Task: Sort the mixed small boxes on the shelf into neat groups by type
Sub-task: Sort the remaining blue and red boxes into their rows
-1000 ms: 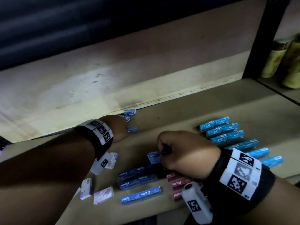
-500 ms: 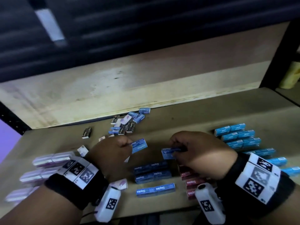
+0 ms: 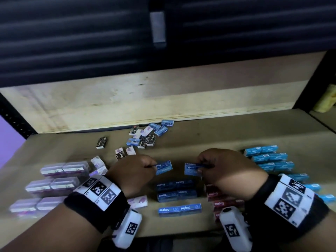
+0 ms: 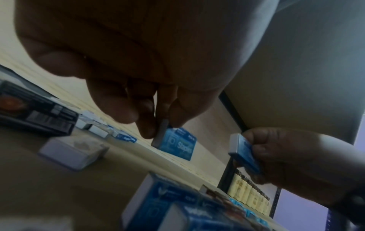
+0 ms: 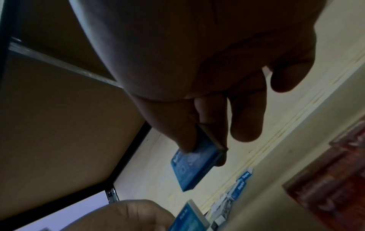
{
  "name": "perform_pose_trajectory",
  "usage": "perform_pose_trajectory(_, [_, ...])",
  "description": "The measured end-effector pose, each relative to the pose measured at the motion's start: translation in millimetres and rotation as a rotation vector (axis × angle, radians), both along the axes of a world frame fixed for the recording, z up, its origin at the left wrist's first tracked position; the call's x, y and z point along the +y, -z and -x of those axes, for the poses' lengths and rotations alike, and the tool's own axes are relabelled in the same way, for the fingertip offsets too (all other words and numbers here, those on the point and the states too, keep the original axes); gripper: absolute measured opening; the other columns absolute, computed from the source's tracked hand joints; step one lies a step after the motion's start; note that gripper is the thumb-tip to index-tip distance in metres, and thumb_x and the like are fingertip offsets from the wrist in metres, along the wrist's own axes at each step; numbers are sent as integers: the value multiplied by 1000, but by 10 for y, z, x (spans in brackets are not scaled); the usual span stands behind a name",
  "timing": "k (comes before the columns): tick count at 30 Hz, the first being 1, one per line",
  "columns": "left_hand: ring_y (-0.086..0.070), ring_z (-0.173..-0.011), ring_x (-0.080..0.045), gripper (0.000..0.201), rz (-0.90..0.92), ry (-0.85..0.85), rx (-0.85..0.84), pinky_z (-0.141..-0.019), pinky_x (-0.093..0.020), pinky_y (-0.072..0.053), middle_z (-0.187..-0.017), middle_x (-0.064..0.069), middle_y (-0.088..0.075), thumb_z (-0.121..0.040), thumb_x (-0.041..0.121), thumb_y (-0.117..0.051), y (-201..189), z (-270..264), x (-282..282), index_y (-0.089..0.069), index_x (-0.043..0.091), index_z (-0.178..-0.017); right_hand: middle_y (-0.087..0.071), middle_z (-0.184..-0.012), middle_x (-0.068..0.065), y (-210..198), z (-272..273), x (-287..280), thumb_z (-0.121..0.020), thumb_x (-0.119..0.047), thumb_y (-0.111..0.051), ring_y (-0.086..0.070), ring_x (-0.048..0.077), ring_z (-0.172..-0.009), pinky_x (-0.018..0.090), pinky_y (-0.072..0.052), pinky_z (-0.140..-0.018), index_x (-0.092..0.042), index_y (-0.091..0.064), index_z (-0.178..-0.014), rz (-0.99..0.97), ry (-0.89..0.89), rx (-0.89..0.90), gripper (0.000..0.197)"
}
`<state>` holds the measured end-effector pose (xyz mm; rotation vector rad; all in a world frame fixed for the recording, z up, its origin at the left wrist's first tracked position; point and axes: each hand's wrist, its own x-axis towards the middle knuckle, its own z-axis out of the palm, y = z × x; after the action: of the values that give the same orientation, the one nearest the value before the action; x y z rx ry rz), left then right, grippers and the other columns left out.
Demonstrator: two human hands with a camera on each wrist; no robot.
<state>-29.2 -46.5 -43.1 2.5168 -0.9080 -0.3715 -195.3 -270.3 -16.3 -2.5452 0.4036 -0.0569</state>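
My left hand [image 3: 134,171] pinches a small blue Staples box [image 3: 164,167] [image 4: 175,143] by its edge, held above the shelf [image 3: 209,140]. My right hand [image 3: 223,171] pinches a second small blue box [image 3: 191,168] [image 5: 194,164] between thumb and fingers. Both boxes hang over the dark blue Staples rows [image 3: 177,190] near the front edge. A mixed pile of small boxes [image 3: 148,134] lies by the back wall. Light blue boxes [image 3: 269,159] are lined up at the right, red boxes [image 3: 221,201] sit under my right wrist, and purple-white packs [image 3: 52,184] at the left.
A lone black box [image 3: 101,142] lies left of the pile, with a few white-purple boxes [image 3: 125,151] near my left hand. A black upright post [image 3: 316,82] bounds the shelf at the right, with yellow bottles [image 4: 248,192] beyond it.
My left hand drew back from the pile at the back wall with a blue box and now holds it beside the right hand's box. The view tilted to show more shelf.
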Motion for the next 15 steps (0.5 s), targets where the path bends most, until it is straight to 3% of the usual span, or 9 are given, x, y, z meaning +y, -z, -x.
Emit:
perform_pose_trajectory(4, [-62,-93,4,18,-31,51,-34,-78,-20,-45,-99,22,-70,-86,45,-56,12,-7,-23,-65,47,-102,-67,-79,-19,-66,-66,13,-74,-45,-63,-60,-4,-72,24,-50,-67,-44,-65,-93,6,10,-26,19])
perform_pose_trajectory(8, [-63,-93,2,23,-65,108,-69,-81,-22,-48,-99,18,-70,-87,42,-52,-29,0,-62,-69,42,-102,-59,-82,-15,-147,-212,29,-75,-40,-63,-56,1,-76,25,-47,-68,-36,-67,-86,161,-60,-12,12])
perform_pose_trajectory(11, [-64,-96,-4,22,-83,131,-30,-86,-25,-49,-102,14,-72,-87,39,-55,-68,14,-67,-73,36,-101,-63,-90,-12,-222,-314,61,-76,-42,-60,-58,7,-83,31,-50,-74,-38,-62,-88,242,-97,123,12])
perform_pose_trajectory(15, [-63,-89,-11,22,-220,183,-113,-74,-22,-44,-94,6,-68,-89,40,-55,-19,-1,-157,-70,28,-98,-64,-87,-10,-324,-468,110,-75,-42,-58,-61,13,-79,34,-52,-72,-36,-66,-90,397,-152,288,18])
